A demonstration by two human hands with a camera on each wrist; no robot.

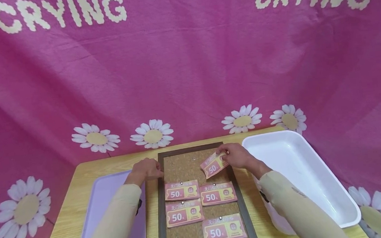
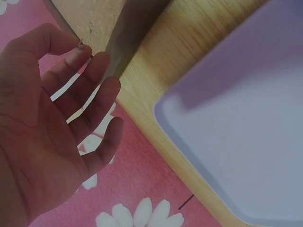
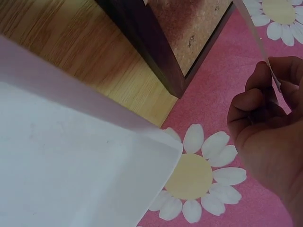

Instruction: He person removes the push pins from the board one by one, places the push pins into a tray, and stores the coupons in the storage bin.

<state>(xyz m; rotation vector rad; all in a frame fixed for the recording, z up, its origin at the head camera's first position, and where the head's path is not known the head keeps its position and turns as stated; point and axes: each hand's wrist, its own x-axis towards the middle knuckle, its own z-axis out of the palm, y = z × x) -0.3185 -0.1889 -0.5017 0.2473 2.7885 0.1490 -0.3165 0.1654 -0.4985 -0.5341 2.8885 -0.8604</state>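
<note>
My right hand (image 1: 238, 156) pinches a pink and yellow coupon (image 1: 212, 166) marked 50, tilted over the upper right of a dark-framed corkboard (image 1: 180, 165). In the right wrist view the coupon (image 3: 259, 42) shows nearly edge-on between thumb and fingers. At the board's left edge is my left hand (image 1: 146, 169). Its thumb and index fingertip pinch a tiny pin (image 2: 81, 43), the other fingers loosely spread in the left wrist view. Several matching coupons, among them a lower right one (image 1: 224, 229), hang on the board, each with a small silver pin head at its top.
Left of the board, a shallow lilac tray (image 1: 116, 201) lies on the wooden table (image 1: 89, 169). A deep white plastic bin (image 1: 297, 170) stands to the right. Behind the table hangs a magenta cloth (image 1: 180, 74) printed with daisies.
</note>
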